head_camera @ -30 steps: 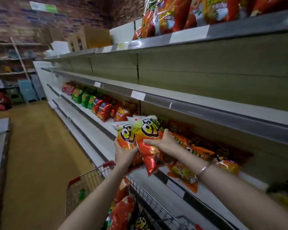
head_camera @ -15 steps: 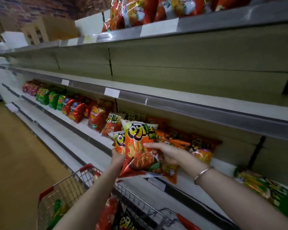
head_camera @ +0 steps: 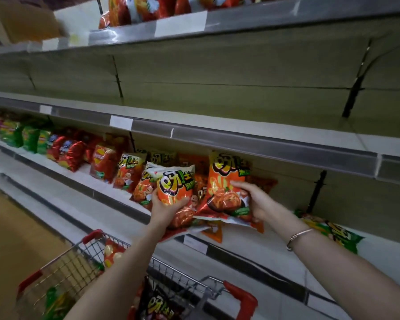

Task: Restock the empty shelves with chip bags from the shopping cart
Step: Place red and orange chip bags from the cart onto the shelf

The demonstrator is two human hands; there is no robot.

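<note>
Since half a second ago the bags have split: they were held together in front of the shelf (head_camera: 270, 248), and now there is one per hand over its front edge. Left hand (head_camera: 169, 207) cups the left bag (head_camera: 174, 185) from below, fingers curled round its bottom. Right hand (head_camera: 252, 199) clamps the right bag (head_camera: 226, 188) by its side, upright, just ahead of the shelf's back row. Step: placing. Next, probably: seat both upright against that row, release, then go to the cart (head_camera: 65, 271) below the shelf for more.
</note>
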